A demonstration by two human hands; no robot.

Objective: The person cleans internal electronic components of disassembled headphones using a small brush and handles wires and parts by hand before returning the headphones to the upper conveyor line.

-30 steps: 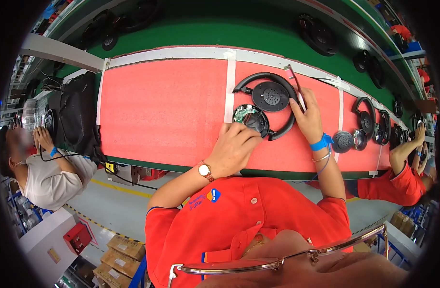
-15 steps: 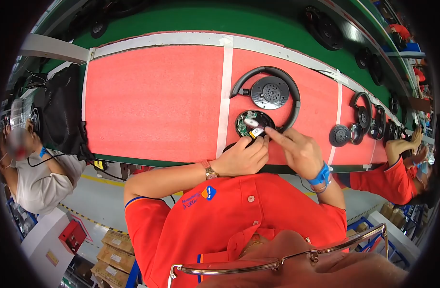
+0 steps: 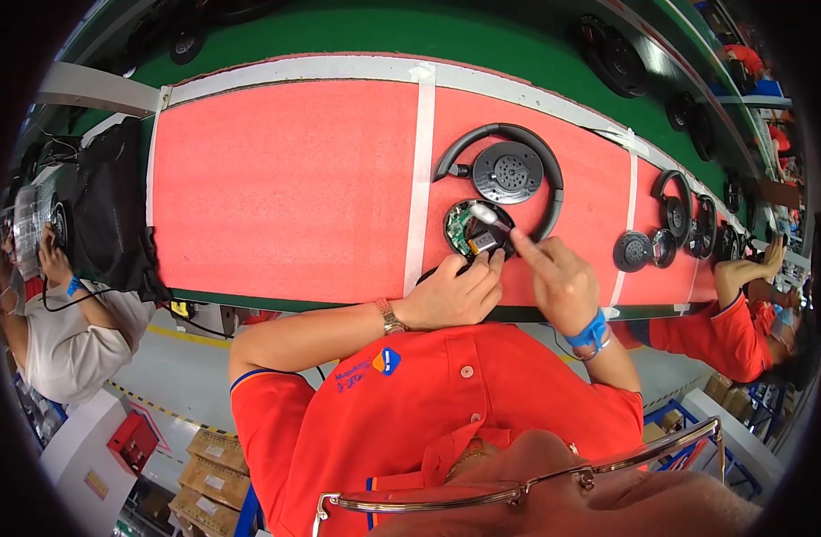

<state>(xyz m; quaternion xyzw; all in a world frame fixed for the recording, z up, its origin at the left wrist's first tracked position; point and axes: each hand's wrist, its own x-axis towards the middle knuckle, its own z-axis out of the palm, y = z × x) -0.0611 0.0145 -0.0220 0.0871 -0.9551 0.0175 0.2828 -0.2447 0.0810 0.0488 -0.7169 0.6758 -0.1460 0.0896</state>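
An open black ear cup [image 3: 448, 234] of a headphone lies in front of me. Inside it I see a green circuit board [image 3: 460, 224] and a silver battery with a yellow edge [image 3: 484, 242]. My left hand [image 3: 455, 291] closes on the cup's near rim, fingertips beside the battery. Over the cup is my right hand [image 3: 564, 285], its index finger stretched out and the others curled. From that fingertip a thin white-tipped stick [image 3: 484, 213] points over the board; its grip is mostly hidden. The headband [image 3: 558, 170] curves round the other ear cup [image 3: 507, 173], whose perforated round plate faces up.
White tape strips [image 3: 419, 179] divide the pink mat [image 3: 285, 188]. Further right lie more opened headphones [image 3: 675, 215]. A black bag [image 3: 111, 197] rests at the left, near a person in white [image 3: 88, 345]. A person in red [image 3: 724, 336] sits to the right. Behind runs a green belt [image 3: 357, 36].
My right hand and the white tip have shifted slightly up and right, showing more of the circuit board and battery. My left hand stays almost in place at the cup.
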